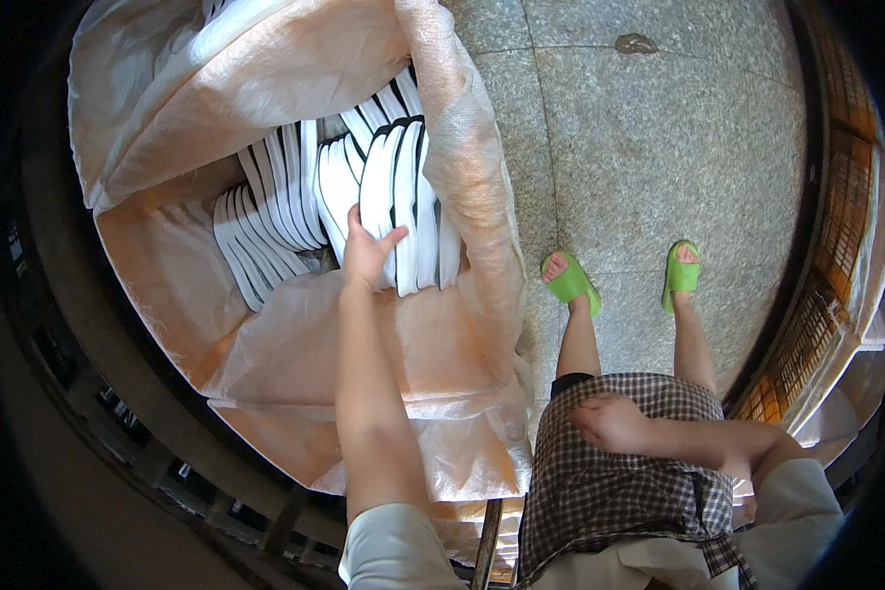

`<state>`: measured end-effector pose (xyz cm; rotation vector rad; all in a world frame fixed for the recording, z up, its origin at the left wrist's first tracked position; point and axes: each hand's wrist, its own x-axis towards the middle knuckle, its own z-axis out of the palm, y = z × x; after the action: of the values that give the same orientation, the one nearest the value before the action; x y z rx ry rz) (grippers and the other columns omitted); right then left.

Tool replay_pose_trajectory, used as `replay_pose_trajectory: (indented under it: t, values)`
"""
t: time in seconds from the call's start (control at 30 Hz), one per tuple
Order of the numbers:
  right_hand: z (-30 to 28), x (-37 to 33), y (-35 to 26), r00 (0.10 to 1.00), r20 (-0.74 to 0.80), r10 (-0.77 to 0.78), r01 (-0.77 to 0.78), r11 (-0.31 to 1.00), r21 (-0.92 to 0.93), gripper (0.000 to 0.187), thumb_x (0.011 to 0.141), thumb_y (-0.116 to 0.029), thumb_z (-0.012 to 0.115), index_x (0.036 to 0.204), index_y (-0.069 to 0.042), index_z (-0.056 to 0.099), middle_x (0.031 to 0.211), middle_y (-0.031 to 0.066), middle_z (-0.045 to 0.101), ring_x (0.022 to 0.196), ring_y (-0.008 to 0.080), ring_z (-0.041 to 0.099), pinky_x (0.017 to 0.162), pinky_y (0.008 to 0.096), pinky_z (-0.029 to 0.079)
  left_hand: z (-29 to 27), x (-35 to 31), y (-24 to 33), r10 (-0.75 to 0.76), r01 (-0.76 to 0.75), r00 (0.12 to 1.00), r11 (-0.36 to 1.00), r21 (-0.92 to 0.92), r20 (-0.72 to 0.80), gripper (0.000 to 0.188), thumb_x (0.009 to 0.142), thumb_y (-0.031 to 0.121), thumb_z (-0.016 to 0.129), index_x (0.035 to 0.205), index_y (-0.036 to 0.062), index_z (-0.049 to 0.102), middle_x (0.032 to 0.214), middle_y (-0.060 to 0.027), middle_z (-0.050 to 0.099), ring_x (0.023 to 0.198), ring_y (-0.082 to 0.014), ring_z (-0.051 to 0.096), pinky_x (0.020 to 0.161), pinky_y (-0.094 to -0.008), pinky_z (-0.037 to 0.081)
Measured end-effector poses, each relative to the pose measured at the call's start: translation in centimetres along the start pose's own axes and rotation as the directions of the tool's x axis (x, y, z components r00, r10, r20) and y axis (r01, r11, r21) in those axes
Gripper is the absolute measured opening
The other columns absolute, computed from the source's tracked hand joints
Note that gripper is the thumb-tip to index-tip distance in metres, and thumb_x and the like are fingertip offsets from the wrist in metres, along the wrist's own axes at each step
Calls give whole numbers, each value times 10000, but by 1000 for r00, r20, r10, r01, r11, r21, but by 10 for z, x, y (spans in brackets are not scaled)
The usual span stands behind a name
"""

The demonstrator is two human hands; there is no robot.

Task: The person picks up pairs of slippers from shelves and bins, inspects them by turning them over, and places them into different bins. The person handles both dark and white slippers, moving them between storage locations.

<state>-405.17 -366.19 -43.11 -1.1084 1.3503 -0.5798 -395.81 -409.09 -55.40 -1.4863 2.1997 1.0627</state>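
Observation:
My left hand (369,254) reaches down into a large woven sack (315,369), thumb and fingers spread around a bundle of white shoe soles (401,187) with black edges. Its fingertips press against the near side of that bundle. To the left, more white soles (280,187) stand on edge in curved rows, and another row (251,246) leans lower down. Held in front of my checked apron (619,492), my right hand (612,423) is curled into a fist, with nothing showing in it.
The sack's thick rolled rim (467,167) stands up on the right, beside a grey stone floor (659,147). My feet in green slippers (570,282) are right of the sack. An orange mesh crate (806,334) with pale sacking lines the far right.

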Motion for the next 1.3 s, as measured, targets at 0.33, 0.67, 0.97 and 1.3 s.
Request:
replay_pose_trajectory:
  t: [0.33,0.67,0.97,1.3]
  values:
    - [-48,-26,7,965,-217,149,-163,985,-49,201,743,-102,591,937,-53,604,893,137,624,822,328,594,713,421,488,3,-33,-7,-27,58,973,990,126,-229,1154,603,409,822,1417,-19,124,1346,-287,368,1235,-396,388,1019,-426,341]
    - [-87,-130,1,960,-262,94,-147,971,-189,201,753,-115,594,939,-41,596,821,147,610,763,340,587,679,427,487,12,-187,157,167,-216,778,976,-9,-606,697,823,178,657,1343,-58,258,1326,-274,329,1222,-410,325,1033,-468,267]
    - [-153,-247,-49,994,-108,26,-76,866,-494,234,756,-148,585,964,-41,593,843,161,606,779,349,601,693,442,490,-20,-480,331,699,-694,647,705,144,-304,407,730,87,695,1113,52,561,1240,-176,481,1044,-352,539,851,-404,464]
    - [-189,-277,-75,987,77,137,-30,644,-764,339,753,-237,607,1046,-67,602,990,161,625,875,346,610,749,435,498,-187,-693,268,274,-520,116,836,176,-955,661,785,-1,617,1328,44,244,1219,-187,465,902,-242,607,746,-316,500]
